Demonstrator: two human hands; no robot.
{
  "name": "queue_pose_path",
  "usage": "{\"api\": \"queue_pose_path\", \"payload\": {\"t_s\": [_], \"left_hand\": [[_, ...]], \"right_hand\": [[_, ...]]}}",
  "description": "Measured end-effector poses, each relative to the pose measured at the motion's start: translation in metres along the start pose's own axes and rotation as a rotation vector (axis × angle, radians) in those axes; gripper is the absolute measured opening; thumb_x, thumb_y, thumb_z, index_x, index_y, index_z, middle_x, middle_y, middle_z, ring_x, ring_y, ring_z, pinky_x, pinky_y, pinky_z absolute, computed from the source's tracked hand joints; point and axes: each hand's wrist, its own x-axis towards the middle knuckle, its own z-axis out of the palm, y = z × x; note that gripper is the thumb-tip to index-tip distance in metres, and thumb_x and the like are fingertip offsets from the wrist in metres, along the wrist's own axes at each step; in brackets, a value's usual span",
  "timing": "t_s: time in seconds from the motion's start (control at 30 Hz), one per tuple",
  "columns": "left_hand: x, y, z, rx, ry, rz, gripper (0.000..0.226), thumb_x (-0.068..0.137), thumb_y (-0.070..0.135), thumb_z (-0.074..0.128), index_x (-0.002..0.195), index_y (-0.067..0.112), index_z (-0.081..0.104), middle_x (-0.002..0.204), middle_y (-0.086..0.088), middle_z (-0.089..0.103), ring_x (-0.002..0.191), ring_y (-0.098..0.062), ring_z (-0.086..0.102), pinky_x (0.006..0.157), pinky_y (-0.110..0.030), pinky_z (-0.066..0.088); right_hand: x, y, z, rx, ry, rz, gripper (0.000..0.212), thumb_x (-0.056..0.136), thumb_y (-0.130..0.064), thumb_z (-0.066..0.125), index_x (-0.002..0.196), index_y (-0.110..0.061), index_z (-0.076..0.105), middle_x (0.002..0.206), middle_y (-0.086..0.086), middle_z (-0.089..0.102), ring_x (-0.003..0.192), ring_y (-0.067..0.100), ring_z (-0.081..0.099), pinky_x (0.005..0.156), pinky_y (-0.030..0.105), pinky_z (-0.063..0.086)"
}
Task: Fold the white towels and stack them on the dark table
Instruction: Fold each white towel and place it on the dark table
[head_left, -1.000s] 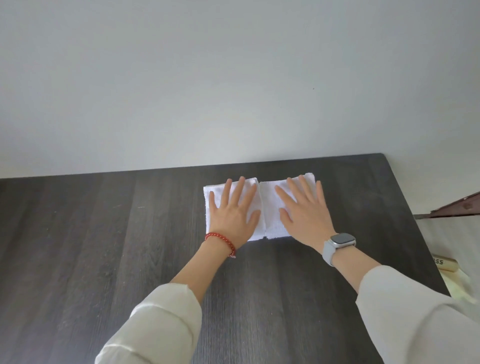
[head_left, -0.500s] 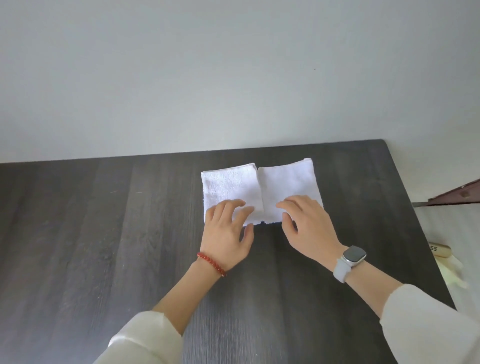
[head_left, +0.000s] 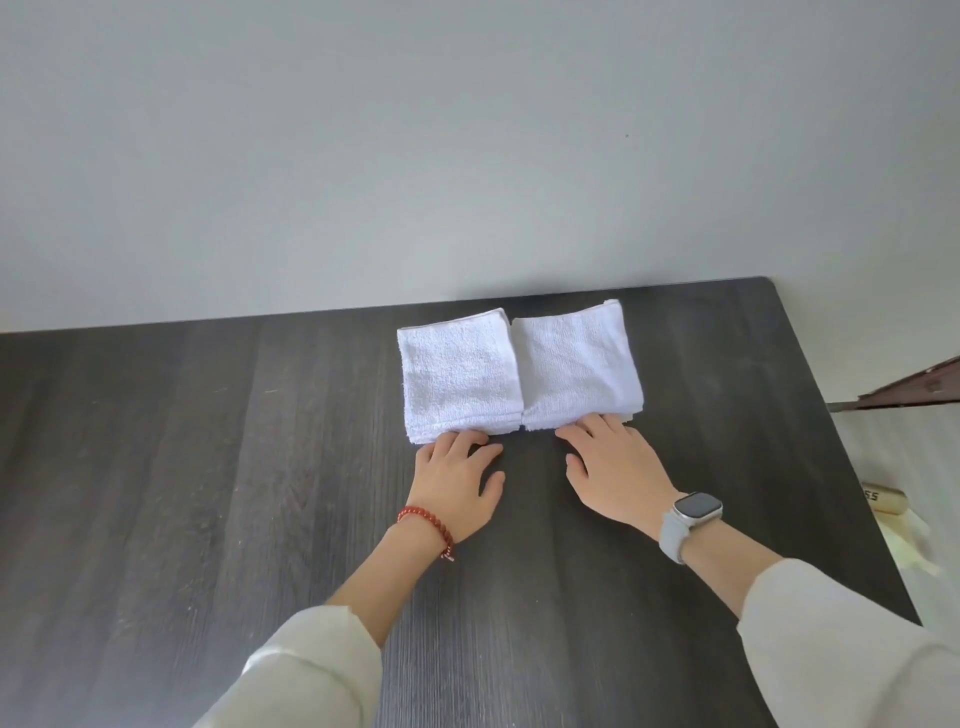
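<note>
Pale grey wall fills the upper half of the view, and below it lies one dark wood-grain table (head_left: 208, 467) whose far edge meets the wall. Two white terry-cloth towel stacks rest side by side near that far edge, their inner edges touching: the left folded towel stack (head_left: 460, 376) and the right folded towel stack (head_left: 576, 364), each showing several layers at its near edge. Two hands lie on the table just in front of them. The left hand (head_left: 457, 488), with one red bead bracelet (head_left: 426, 525) at the wrist, has its fingers loosely curled with the tips at the near edge of the left stack; whether it pinches the cloth cannot be told. The right hand (head_left: 618, 473), with one grey smartwatch (head_left: 691, 519) at the wrist, lies relaxed, fingertips touching the near edge of the right stack. Half a second earlier both hands rested on top of the towels' near parts; they have since slid back toward the person, uncovering the top faces.
</note>
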Motion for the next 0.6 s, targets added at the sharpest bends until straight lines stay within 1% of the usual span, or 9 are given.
{"api": "queue_pose_path", "payload": {"t_s": [0.03,0.1,0.17,0.33,0.47,0.5,0.53,0.57,0.6], "left_hand": [[0.006,-0.002,-0.002,0.013,-0.003,0.000,0.066,0.079,0.054,0.015,0.129,0.027,0.050,0.135,0.008,0.044,0.127,-0.016,0.034,0.104,-0.033,0.022],[0.020,-0.007,-0.005,0.026,0.001,0.005,0.050,0.089,0.047,0.030,0.129,0.027,0.050,0.137,0.009,0.041,0.129,-0.015,0.031,0.105,-0.032,0.020],[0.033,-0.010,-0.010,0.019,0.019,0.005,0.042,0.091,0.042,0.040,0.128,0.026,0.051,0.137,0.009,0.042,0.130,-0.016,0.031,0.105,-0.033,0.020],[0.057,-0.015,-0.019,0.019,0.038,0.009,0.043,0.090,0.043,0.040,0.128,0.027,0.051,0.136,0.009,0.042,0.129,-0.013,0.030,0.107,-0.030,0.017],[0.063,-0.017,-0.021,0.022,0.040,0.044,0.039,0.092,0.038,0.044,0.128,0.026,0.051,0.136,0.010,0.043,0.128,-0.012,0.032,0.106,-0.029,0.017],[0.061,-0.017,-0.021,-0.001,0.040,0.050,0.037,0.092,0.036,0.044,0.126,0.024,0.054,0.135,0.010,0.045,0.128,-0.012,0.034,0.106,-0.029,0.019],[0.058,-0.018,-0.021,-0.047,0.054,0.045,0.034,0.091,0.034,0.044,0.120,0.023,0.059,0.130,0.009,0.050,0.124,-0.013,0.039,0.106,-0.030,0.023],[0.052,-0.019,-0.021,-0.117,0.096,0.021,0.030,0.090,0.032,0.044,0.108,0.020,0.064,0.120,0.008,0.058,0.116,-0.014,0.046,0.103,-0.031,0.031],[0.047,-0.020,-0.021,-0.211,0.173,-0.038,0.027,0.087,0.030,0.044,0.094,0.017,0.067,0.106,0.006,0.062,0.105,-0.015,0.051,0.095,-0.032,0.038]], "right_hand": [[0.005,0.001,-0.001,0.005,0.005,0.002,0.038,0.093,-0.029,0.036,0.129,-0.021,0.045,0.128,0.000,0.045,0.118,0.020,0.042,0.094,0.030,0.037],[0.016,0.004,-0.004,0.009,0.013,0.002,0.038,0.093,-0.029,0.035,0.130,-0.021,0.045,0.129,0.000,0.044,0.118,0.020,0.041,0.095,0.031,0.037],[0.028,0.007,-0.008,0.012,0.011,0.005,0.038,0.094,-0.028,0.035,0.130,-0.021,0.044,0.129,0.000,0.044,0.119,0.020,0.040,0.096,0.031,0.036],[0.054,0.015,-0.014,0.018,0.005,0.013,0.038,0.094,-0.028,0.035,0.130,-0.021,0.044,0.130,0.000,0.042,0.121,0.020,0.037,0.097,0.030,0.033],[0.060,0.017,-0.015,0.021,0.014,0.008,0.036,0.094,-0.027,0.037,0.128,-0.020,0.048,0.128,0.000,0.045,0.119,0.020,0.039,0.096,0.030,0.033],[0.059,0.016,-0.015,0.025,0.017,0.010,0.035,0.093,-0.027,0.038,0.124,-0.020,0.051,0.125,0.000,0.048,0.117,0.019,0.042,0.094,0.030,0.034],[0.057,0.016,-0.015,0.030,0.035,0.021,0.031,0.092,-0.026,0.039,0.117,-0.020,0.056,0.119,-0.001,0.053,0.111,0.019,0.047,0.091,0.030,0.037],[0.053,0.015,-0.016,0.058,0.089,0.050,0.025,0.091,-0.025,0.040,0.103,-0.020,0.062,0.107,-0.001,0.059,0.099,0.021,0.052,0.085,0.030,0.040],[0.048,0.016,-0.018,0.124,0.178,0.102,0.020,0.089,-0.023,0.043,0.085,-0.019,0.062,0.090,0.000,0.061,0.085,0.024,0.054,0.078,0.032,0.043]]}}
